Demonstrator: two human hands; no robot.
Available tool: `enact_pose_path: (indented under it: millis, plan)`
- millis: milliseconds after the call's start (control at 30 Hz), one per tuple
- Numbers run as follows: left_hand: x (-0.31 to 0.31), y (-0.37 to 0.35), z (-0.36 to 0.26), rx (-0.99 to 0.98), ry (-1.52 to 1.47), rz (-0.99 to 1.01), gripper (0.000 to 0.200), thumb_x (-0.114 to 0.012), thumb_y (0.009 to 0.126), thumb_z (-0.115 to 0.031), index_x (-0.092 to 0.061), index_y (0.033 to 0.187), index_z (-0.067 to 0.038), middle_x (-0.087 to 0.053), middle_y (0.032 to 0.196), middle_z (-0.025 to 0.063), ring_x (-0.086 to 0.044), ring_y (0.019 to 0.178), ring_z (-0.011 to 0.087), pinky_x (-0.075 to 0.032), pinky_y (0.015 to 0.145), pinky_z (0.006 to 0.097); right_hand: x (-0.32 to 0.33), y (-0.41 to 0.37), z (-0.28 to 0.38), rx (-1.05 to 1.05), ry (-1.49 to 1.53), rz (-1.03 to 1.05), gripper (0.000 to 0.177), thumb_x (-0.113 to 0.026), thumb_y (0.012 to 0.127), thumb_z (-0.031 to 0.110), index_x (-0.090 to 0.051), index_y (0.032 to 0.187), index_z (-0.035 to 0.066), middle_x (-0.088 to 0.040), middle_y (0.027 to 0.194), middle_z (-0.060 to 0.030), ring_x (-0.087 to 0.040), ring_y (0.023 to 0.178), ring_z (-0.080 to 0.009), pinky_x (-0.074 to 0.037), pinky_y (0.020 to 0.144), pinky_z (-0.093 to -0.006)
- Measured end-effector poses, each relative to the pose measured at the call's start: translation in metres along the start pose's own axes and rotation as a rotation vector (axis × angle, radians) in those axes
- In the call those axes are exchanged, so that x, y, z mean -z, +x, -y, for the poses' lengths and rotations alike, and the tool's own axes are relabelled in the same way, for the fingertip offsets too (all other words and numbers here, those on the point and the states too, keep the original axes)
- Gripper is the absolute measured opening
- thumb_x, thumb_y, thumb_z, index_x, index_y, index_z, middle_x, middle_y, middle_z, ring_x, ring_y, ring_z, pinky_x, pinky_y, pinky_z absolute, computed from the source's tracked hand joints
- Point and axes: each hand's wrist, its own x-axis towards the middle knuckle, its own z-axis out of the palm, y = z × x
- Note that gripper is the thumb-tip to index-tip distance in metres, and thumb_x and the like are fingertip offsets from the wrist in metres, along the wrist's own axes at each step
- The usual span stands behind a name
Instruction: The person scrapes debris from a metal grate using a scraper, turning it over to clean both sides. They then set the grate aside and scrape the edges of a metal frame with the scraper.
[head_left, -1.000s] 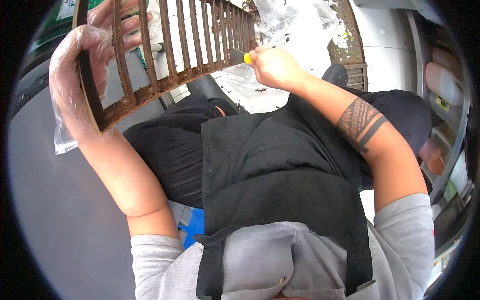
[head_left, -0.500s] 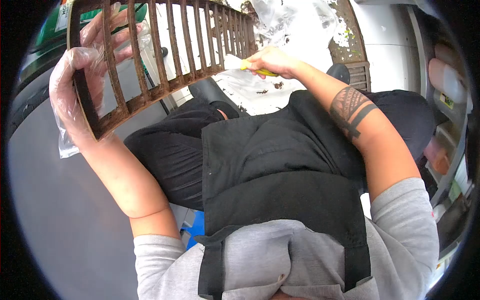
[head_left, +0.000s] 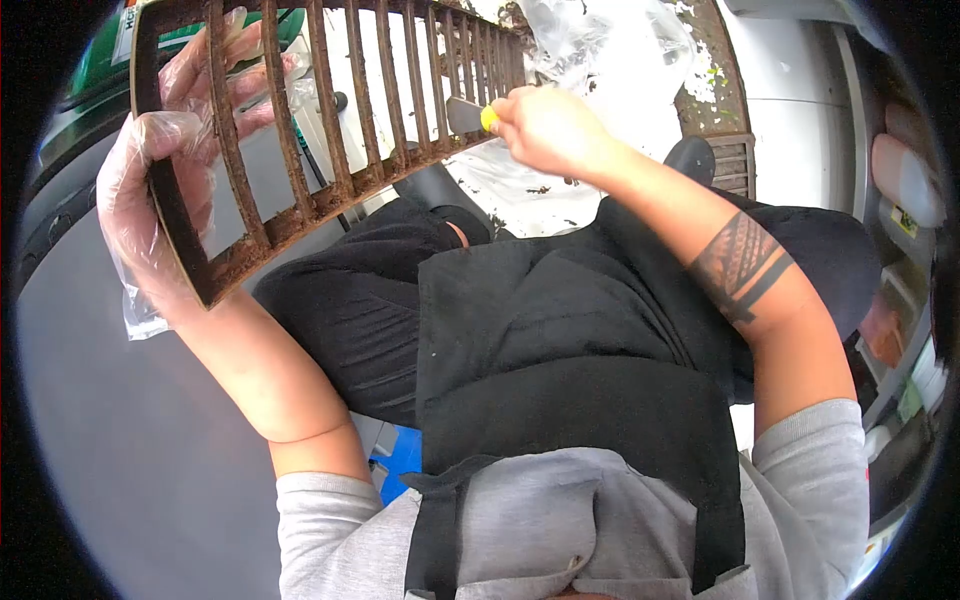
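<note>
A long, rusty brown metal grate (head_left: 345,185) slants across the upper left of the view. My left hand (head_left: 160,180), in a clear plastic glove, grips its near end, with the thumb in front and the fingers behind the bars. Bare, my right hand (head_left: 550,130) is closed around the yellow handle of a scraper (head_left: 466,115). The scraper's flat blade lies against the grate's bars near the lower rail. Brown crust covers the bars and rail.
White plastic sheeting (head_left: 600,70) with dark flakes spreads beyond my knees. A second slatted grate (head_left: 735,165) lies at the upper right. Shelves with containers (head_left: 900,180) line the right side. A grey surface (head_left: 100,400) is at the left, and a green object (head_left: 100,60) at the upper left.
The scraper blade has turned and sits against the bars. The grate's near end is slightly lower, and my right forearm has shifted right in view.
</note>
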Motion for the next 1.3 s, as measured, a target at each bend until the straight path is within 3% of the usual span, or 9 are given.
enact_pose_path:
  millis: [67,267,700,900,1000,1067,1133,1200,1300]
  plan:
    - [0.000,-0.001,0.001,-0.003,0.013,-0.018,0.077,-0.054,0.085,-0.025,-0.040,0.149,0.015,-0.047,0.151,0.0307,-0.057,0.130,0.0405,-0.044,0.108,0.0459,-0.001,-0.006,0.005,0.014,0.002,-0.027,0.029,-0.064,0.096,0.027,-0.078,0.108,0.004,-0.075,0.095,-0.0202,-0.071,0.085,-0.0377,-0.055,0.081,-0.0435]
    - [-0.004,-0.003,0.003,-0.022,0.062,-0.041,0.077,-0.054,0.085,-0.027,-0.040,0.149,0.014,-0.047,0.151,0.0313,-0.058,0.129,0.0416,-0.043,0.109,0.0474,0.023,0.003,-0.051,-0.350,0.235,0.170,0.035,-0.067,0.095,0.032,-0.076,0.110,0.001,-0.076,0.092,-0.0212,-0.074,0.086,-0.0294,-0.055,0.081,-0.0390]
    - [-0.008,-0.001,0.000,0.024,0.015,-0.030,0.081,-0.054,0.086,-0.029,-0.035,0.150,0.017,-0.043,0.153,0.0336,-0.053,0.134,0.0434,-0.041,0.112,0.0484,-0.032,0.001,-0.066,-0.403,0.246,0.183,0.036,-0.066,0.095,0.027,-0.073,0.122,0.004,-0.074,0.108,-0.0215,-0.071,0.103,-0.0338,-0.054,0.093,-0.0429]
    - [-0.013,0.000,-0.003,0.042,0.004,-0.005,0.082,-0.054,0.087,-0.029,-0.033,0.151,0.018,-0.042,0.153,0.0344,-0.051,0.137,0.0441,-0.039,0.113,0.0488,-0.073,0.003,-0.076,-0.160,0.158,0.017,0.032,-0.065,0.095,0.025,-0.074,0.113,0.000,-0.073,0.102,-0.0243,-0.070,0.098,-0.0395,-0.054,0.090,-0.0449]
    - [-0.015,-0.001,-0.003,0.042,0.005,-0.033,0.083,-0.054,0.086,-0.029,-0.033,0.151,0.017,-0.041,0.154,0.0344,-0.050,0.137,0.0440,-0.039,0.114,0.0491,-0.063,0.002,-0.066,-0.244,0.121,0.071,0.029,-0.058,0.096,0.026,-0.072,0.103,0.001,-0.072,0.094,-0.0218,-0.070,0.092,-0.0396,-0.055,0.082,-0.0515]
    - [-0.015,0.001,-0.003,0.048,0.006,-0.041,0.084,-0.055,0.086,-0.029,-0.032,0.152,0.017,-0.041,0.154,0.0344,-0.050,0.138,0.0440,-0.039,0.114,0.0492,-0.035,0.015,-0.065,-0.695,0.673,0.446,0.026,-0.057,0.092,0.022,-0.073,0.094,0.002,-0.072,0.084,-0.0211,-0.071,0.081,-0.0411,-0.057,0.076,-0.0499]
    - [-0.017,0.001,-0.004,0.054,0.006,-0.049,0.084,-0.055,0.085,-0.029,-0.032,0.152,0.017,-0.040,0.154,0.0344,-0.049,0.138,0.0440,-0.038,0.114,0.0494,-0.056,0.011,-0.074,-0.680,0.692,0.326,0.026,-0.059,0.089,0.023,-0.073,0.089,0.001,-0.070,0.075,-0.0208,-0.071,0.072,-0.0408,-0.057,0.070,-0.0464]
    - [-0.018,0.001,-0.005,0.060,0.007,-0.058,0.085,-0.055,0.085,-0.029,-0.032,0.152,0.017,-0.040,0.155,0.0344,-0.049,0.139,0.0440,-0.038,0.114,0.0495,-0.070,0.008,-0.074,-0.156,0.136,-0.017,0.027,-0.064,0.093,0.024,-0.077,0.100,0.002,-0.071,0.076,-0.0180,-0.069,0.064,-0.0284,-0.055,0.065,-0.0426]
    - [-0.021,0.000,-0.005,0.070,0.011,-0.071,0.086,-0.056,0.084,-0.029,-0.031,0.152,0.017,-0.039,0.155,0.0344,-0.048,0.139,0.0440,-0.038,0.115,0.0497,-0.059,0.006,-0.065,-0.309,0.163,0.182,0.029,-0.060,0.088,0.023,-0.076,0.100,0.002,-0.072,0.085,-0.0247,-0.073,0.084,-0.0376,-0.057,0.079,-0.0470]
